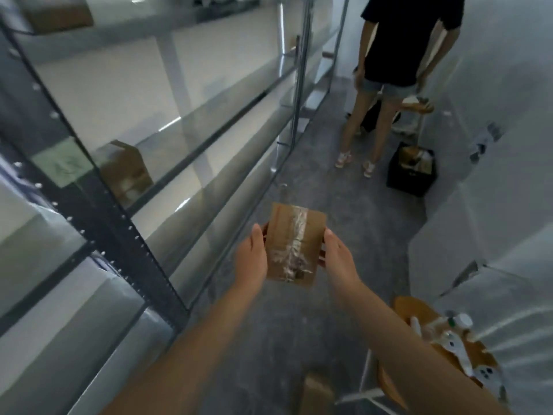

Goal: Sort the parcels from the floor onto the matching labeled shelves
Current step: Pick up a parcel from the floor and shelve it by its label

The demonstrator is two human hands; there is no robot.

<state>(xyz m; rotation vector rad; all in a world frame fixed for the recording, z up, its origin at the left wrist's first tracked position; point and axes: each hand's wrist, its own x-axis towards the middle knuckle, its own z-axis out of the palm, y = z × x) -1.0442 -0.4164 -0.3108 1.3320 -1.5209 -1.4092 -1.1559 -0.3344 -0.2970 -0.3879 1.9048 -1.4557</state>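
A small brown cardboard parcel (294,244) with clear tape down its middle is held out over the grey floor. My left hand (250,256) grips its left edge and my right hand (339,254) grips its right edge. A metal shelving unit (191,154) runs along the left. A green label (61,163) is stuck on its dark upright post, blurred and unreadable. One brown parcel (127,172) sits on a middle shelf, another (57,13) on the top shelf. A further parcel (318,392) lies on the floor near my feet.
A person in a black top and shorts (401,55) stands in the aisle ahead. A black crate (411,175) with parcels sits on the floor beside them. A round wooden stool (443,351) with white bottles is at my right. White covered walls (493,205) line the right side.
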